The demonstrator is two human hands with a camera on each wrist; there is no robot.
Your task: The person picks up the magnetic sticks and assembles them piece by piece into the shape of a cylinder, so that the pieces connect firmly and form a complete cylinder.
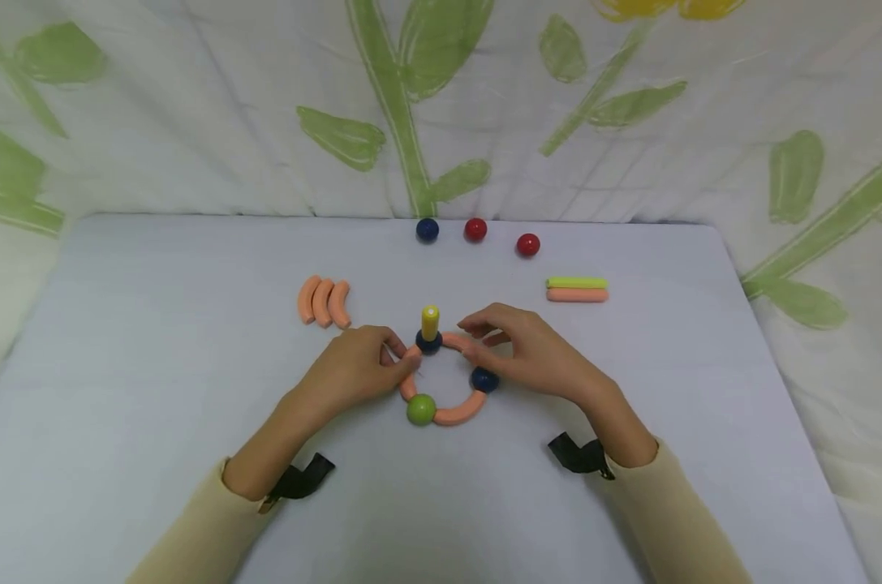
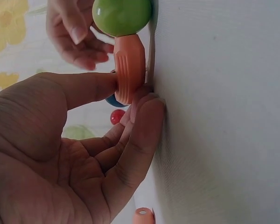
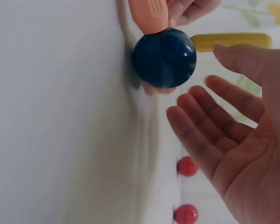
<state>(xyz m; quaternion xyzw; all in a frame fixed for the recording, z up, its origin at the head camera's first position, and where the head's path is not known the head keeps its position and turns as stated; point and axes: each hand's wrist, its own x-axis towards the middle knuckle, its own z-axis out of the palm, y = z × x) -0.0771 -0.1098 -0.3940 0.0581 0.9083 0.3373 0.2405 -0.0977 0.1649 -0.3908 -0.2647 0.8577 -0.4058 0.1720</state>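
A ring of curved orange rods (image 1: 461, 411) joined by balls lies on the table: a green ball (image 1: 421, 410) at the near left, a blue ball (image 1: 485, 380) at the right, and another blue ball (image 1: 429, 342) at the back. From that back ball a yellow rod (image 1: 430, 322) stands upright. My left hand (image 1: 359, 362) pinches the left curved rod (image 2: 129, 65) between thumb and fingers. Over the ring's right side is my right hand (image 1: 531, 349), its fingers loosely extended; in the right wrist view nothing lies between its thumb and fingers, beside the blue ball (image 3: 164, 58).
Several loose pieces lie on the white table (image 1: 156, 341): three curved orange rods (image 1: 324, 302) at left, a yellow-green rod (image 1: 576, 282) and an orange straight rod (image 1: 577, 296) at right. A blue ball (image 1: 428, 230) and two red balls (image 1: 475, 229) sit near the back edge.
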